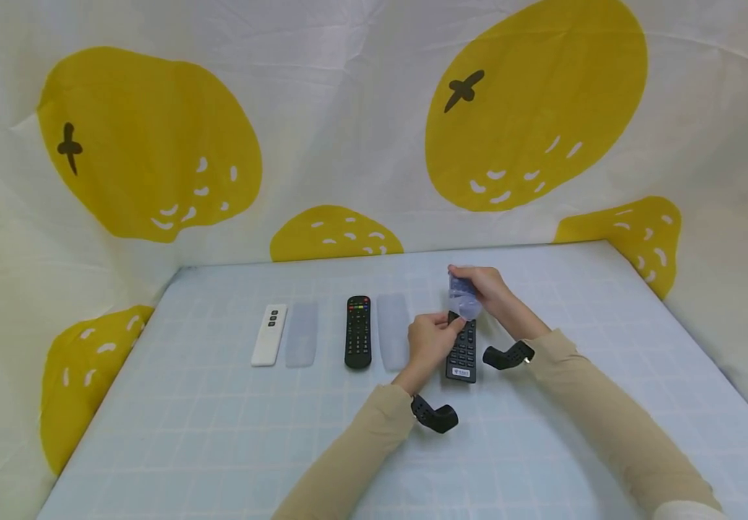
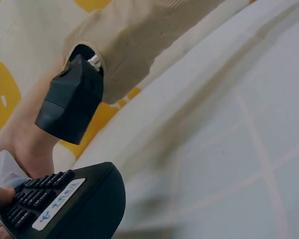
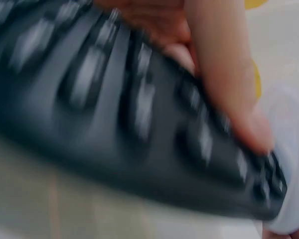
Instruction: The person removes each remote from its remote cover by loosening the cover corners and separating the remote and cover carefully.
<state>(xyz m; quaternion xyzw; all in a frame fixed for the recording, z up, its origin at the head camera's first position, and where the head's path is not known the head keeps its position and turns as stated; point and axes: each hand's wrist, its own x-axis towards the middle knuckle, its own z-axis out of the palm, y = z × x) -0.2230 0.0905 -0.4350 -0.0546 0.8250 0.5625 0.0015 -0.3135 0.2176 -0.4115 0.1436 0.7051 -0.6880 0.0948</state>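
My left hand (image 1: 432, 338) grips a black remote control (image 1: 462, 354) from its left side, thumb pressed on the keys. In the left wrist view the remote's rounded labelled end (image 2: 89, 204) stands up over the tabletop. My right hand (image 1: 487, 285) holds a translucent plastic sleeve (image 1: 465, 303) at the far end of the remote. In the right wrist view the blurred remote (image 3: 154, 129) fills the foreground, and the sleeve (image 3: 294, 164) wraps its tip. The sleeve hides the remote's upper part in the head view.
To the left lie a white remote (image 1: 269, 335), a clear flat sleeve (image 1: 301, 334), a second black remote (image 1: 358, 332) and another clear sleeve (image 1: 392, 332). All rest on a pale checked tablecloth (image 1: 217, 433). A fruit-print curtain (image 1: 347, 130) closes off the back.
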